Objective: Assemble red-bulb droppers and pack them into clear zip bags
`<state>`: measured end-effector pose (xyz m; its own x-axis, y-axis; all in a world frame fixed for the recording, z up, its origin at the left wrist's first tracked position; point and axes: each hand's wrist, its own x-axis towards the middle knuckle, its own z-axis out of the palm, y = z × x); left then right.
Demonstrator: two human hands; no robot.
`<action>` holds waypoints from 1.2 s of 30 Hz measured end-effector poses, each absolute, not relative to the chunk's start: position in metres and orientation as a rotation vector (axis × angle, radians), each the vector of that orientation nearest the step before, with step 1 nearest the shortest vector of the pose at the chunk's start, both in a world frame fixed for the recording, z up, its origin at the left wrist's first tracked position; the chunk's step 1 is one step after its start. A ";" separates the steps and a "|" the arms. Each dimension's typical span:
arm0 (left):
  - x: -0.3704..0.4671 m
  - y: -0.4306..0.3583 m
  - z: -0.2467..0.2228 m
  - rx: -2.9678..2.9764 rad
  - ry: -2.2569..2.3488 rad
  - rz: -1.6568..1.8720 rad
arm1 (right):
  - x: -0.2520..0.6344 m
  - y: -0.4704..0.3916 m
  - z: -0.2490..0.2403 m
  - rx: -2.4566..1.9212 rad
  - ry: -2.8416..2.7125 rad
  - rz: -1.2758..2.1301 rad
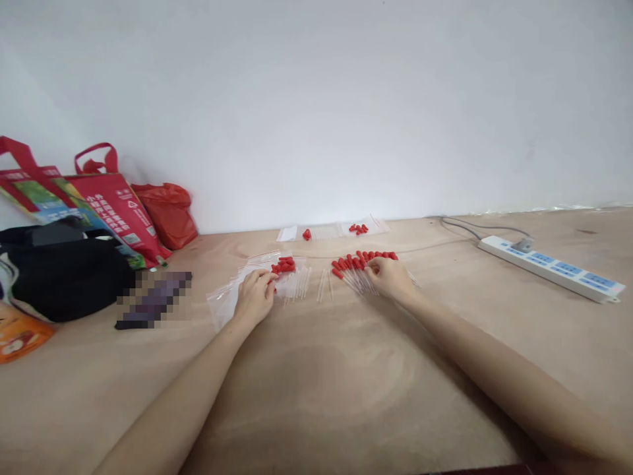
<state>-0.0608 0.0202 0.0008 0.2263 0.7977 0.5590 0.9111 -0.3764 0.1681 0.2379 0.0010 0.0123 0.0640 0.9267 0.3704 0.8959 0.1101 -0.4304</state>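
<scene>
My left hand point(257, 295) rests over clear plastic zip bags point(221, 305), its fingers bent and a little apart, touching or just beside a pile of loose red rubber bulbs point(285, 264). To its right lie several thin clear tubes point(299, 285) without bulbs. My right hand point(388, 277) is closed in a pinch at a fanned row of droppers point(352, 262), clear tubes capped with red bulbs. Its fingertips are against the bulbs, and whatever sits between them is hidden. A few separate tubes point(324, 285) lie between my hands.
Near the wall, another clear bag point(330, 231) bears more red bulbs point(359, 229). A white power strip point(551, 267) with a plugged-in cable lies at right. On the left are red shopping bags point(116, 211), a black cloth bag point(69, 277), an orange packet point(22, 333) and a pixelated dark object point(154, 300).
</scene>
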 end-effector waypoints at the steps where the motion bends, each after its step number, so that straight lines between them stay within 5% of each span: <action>1: -0.068 0.025 -0.002 -2.299 -1.653 -0.830 | 0.238 0.009 0.012 -1.844 -1.782 0.068; 9: -0.080 0.035 -0.012 -2.433 -1.679 -0.628 | 0.222 0.033 0.006 -2.103 -1.720 0.008; 17: -0.076 0.030 -0.002 -2.445 -1.666 -0.650 | 0.191 0.014 0.009 -1.796 -2.003 -0.059; 30: -0.014 -0.015 0.000 -2.691 -1.279 -0.909 | 0.144 0.016 0.014 -2.085 -2.080 0.068; 36: 0.001 -0.029 0.000 -2.731 -1.351 -0.859 | 0.164 -0.004 0.009 -1.816 -2.068 -0.105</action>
<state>0.0007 -0.0290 -0.0002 0.4885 0.7428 0.4578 0.7297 -0.6355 0.2524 0.1638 -0.0035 0.0093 -0.0883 0.9390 0.3324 0.9679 0.1598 -0.1942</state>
